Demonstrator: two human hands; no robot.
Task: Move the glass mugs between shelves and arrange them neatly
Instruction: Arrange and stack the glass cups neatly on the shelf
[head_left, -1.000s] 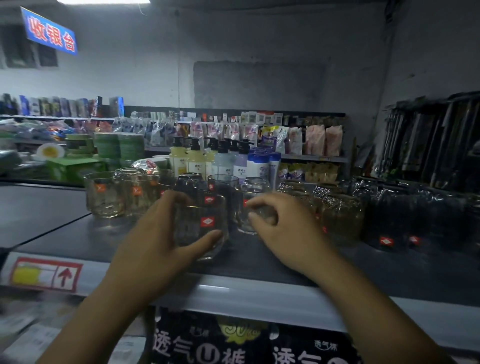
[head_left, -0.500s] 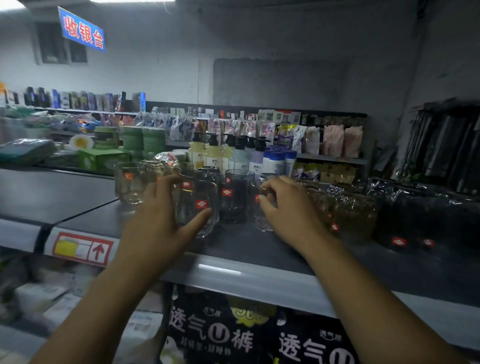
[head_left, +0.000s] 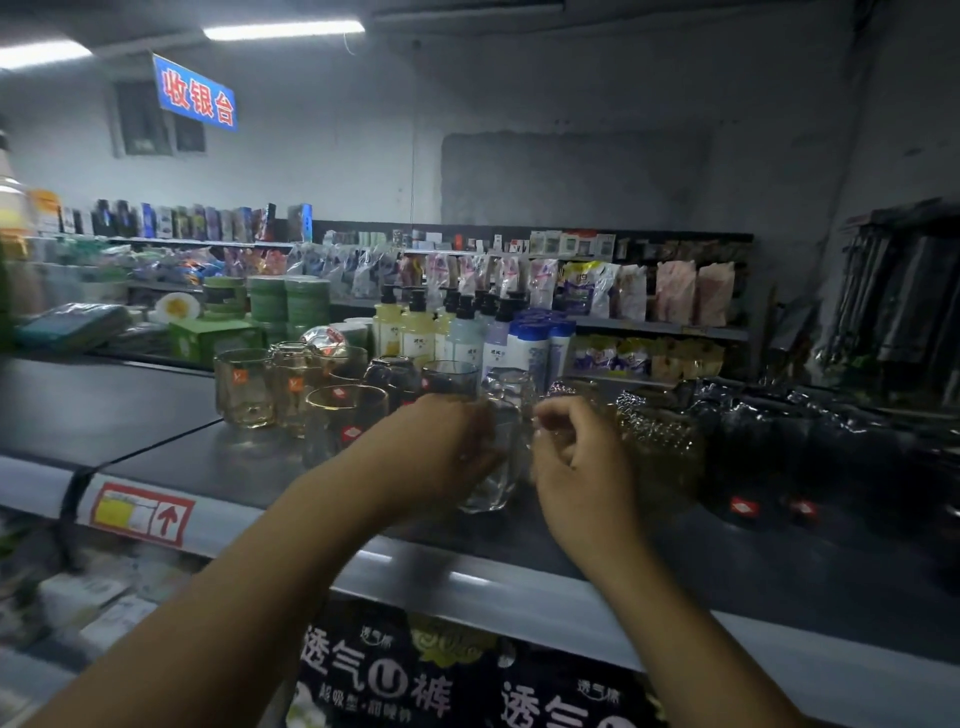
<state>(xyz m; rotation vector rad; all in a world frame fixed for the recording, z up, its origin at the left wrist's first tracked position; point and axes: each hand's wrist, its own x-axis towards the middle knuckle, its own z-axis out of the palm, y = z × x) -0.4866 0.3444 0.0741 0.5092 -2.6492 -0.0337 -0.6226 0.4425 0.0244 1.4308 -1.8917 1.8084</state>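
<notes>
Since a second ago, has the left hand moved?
Yes: the left hand shifted right relative to the pump bottles, off the red-labelled mug onto the clear mug.

Quick tally, folks: two bare hands, left hand (head_left: 436, 447) and right hand (head_left: 582, 462). Two yellowish glass mugs with orange stickers (head_left: 244, 387), one gold-rimmed glass mug (head_left: 345, 415), two plain clear glass mugs (head_left: 498, 467). Two pale yellow pump bottles (head_left: 389, 332), two pink standing pouches (head_left: 675, 291), one blue hanging sign (head_left: 195, 98). Dark wrapped glasses (head_left: 743, 457): too murky to count.
</notes>
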